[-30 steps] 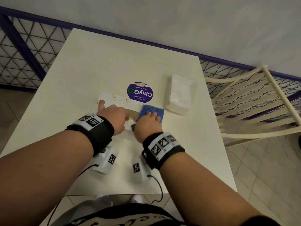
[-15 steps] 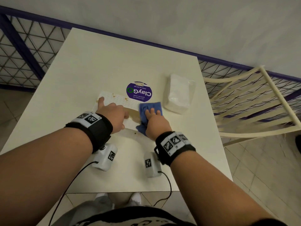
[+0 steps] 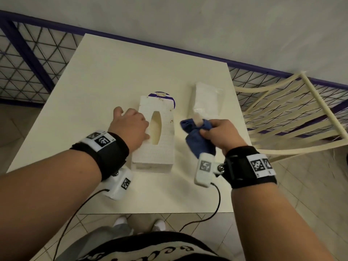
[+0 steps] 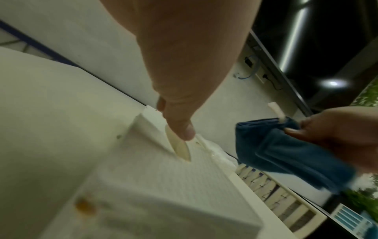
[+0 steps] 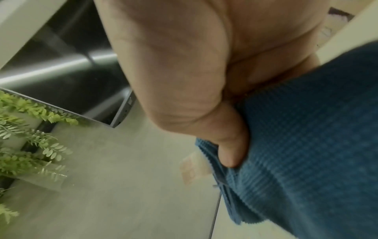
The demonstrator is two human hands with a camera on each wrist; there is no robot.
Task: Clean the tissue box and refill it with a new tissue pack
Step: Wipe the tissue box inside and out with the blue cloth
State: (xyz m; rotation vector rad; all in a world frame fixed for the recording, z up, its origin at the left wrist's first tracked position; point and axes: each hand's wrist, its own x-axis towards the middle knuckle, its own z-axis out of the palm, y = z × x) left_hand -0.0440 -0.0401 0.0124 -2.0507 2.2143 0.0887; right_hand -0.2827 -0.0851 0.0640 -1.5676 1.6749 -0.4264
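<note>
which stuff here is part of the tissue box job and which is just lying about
Job: tissue box, held by left hand; blue cloth in right hand; tissue pack.

Lying about: round purple sticker, chair, table.

Box (image 3: 160, 132): white, ribbed top, oval slot facing up, brown spots along far edge and right side; lies flat on long axis, under and right of left hand (image 3: 130, 127), thumb at slot rim.
Tissue pack (image 3: 206, 98): white, clear-wrapped, lies just beyond right hand (image 3: 220, 134).
Cloth (image 3: 197, 138): blue, waffle-textured, bunched in right hand, off box.
</note>
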